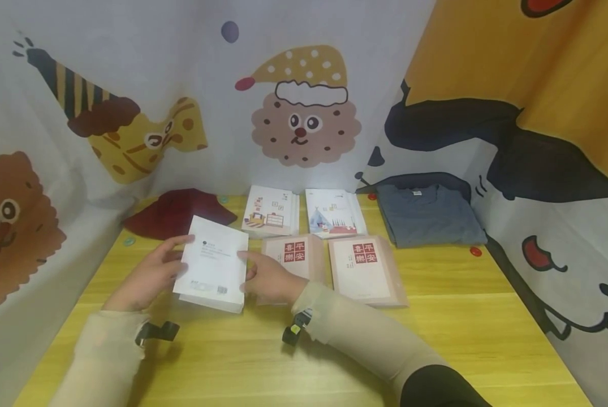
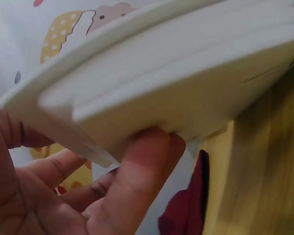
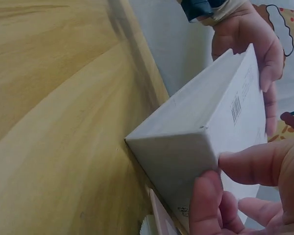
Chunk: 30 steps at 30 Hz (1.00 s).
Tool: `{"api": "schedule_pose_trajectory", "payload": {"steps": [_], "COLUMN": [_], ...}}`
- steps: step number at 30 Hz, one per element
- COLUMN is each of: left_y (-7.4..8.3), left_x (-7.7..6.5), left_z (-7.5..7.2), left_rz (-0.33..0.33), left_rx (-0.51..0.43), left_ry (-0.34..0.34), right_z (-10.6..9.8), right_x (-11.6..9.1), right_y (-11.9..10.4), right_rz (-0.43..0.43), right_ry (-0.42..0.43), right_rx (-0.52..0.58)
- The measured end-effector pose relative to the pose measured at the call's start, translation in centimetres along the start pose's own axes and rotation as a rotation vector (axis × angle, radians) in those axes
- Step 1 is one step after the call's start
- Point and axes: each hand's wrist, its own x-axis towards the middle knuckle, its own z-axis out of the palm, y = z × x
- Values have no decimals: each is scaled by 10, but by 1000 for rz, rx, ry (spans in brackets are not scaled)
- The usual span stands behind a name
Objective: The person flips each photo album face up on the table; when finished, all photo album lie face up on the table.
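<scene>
A thick white book (image 1: 211, 265) with small print and a barcode on its upturned cover is held tilted above the yellow table, between both hands. My left hand (image 1: 143, 277) grips its left edge; in the left wrist view a finger (image 2: 142, 166) lies against the cover beside the page edges. My right hand (image 1: 273, 277) pinches the right side, where thumb and fingers meet at the spine in the right wrist view. Just right of it lie two beige books, the nearer one (image 1: 314, 263) partly hidden by that hand, the other (image 1: 362, 271) in full sight.
Behind stand two stacks of white illustrated books, left (image 1: 268, 209) and right (image 1: 332, 212). A dark red hat (image 1: 176, 212) lies at the back left. A folded blue-grey shirt (image 1: 428, 217) is at the back right. Printed curtains (image 1: 207, 68) border the table.
</scene>
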Motion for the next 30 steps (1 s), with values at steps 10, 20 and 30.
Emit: {"api": "schedule_pose_trajectory", "payload": {"steps": [10, 20, 30], "left_y": [12, -2, -27], "left_x": [-12, -5, 13], "left_z": [3, 12, 20], "left_rz": [241, 273, 204], "left_rx": [-88, -238, -193], "left_ry": [-33, -83, -190], "right_z": [-5, -7, -2], "right_x": [1, -7, -10], "right_y": [1, -6, -8], "right_rz": [-22, -80, -108], "right_ry": [-63, -67, -44], "right_rx": [92, 124, 313]}}
